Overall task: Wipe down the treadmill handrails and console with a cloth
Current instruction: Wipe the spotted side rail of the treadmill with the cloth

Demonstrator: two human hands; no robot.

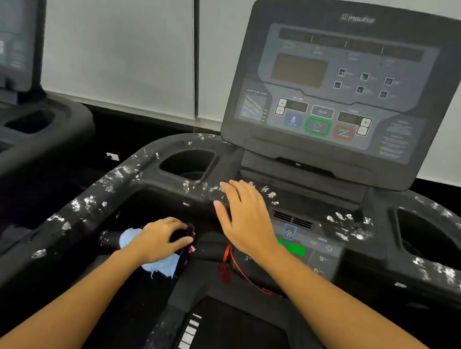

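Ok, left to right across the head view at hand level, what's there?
Neighbouring treadmill → left hand gripping the cloth → right hand, flat → green button → right cup holder.

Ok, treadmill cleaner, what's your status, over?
Left hand grips the blue cloth on the front handlebar. Right hand open, flat on the console deck. White smudges all over the handrails. Red safety cord dangles right beside the cloth.

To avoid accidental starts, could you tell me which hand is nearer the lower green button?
Right. The right hand is just left of the green button; the left hand grips the cloth farther left.
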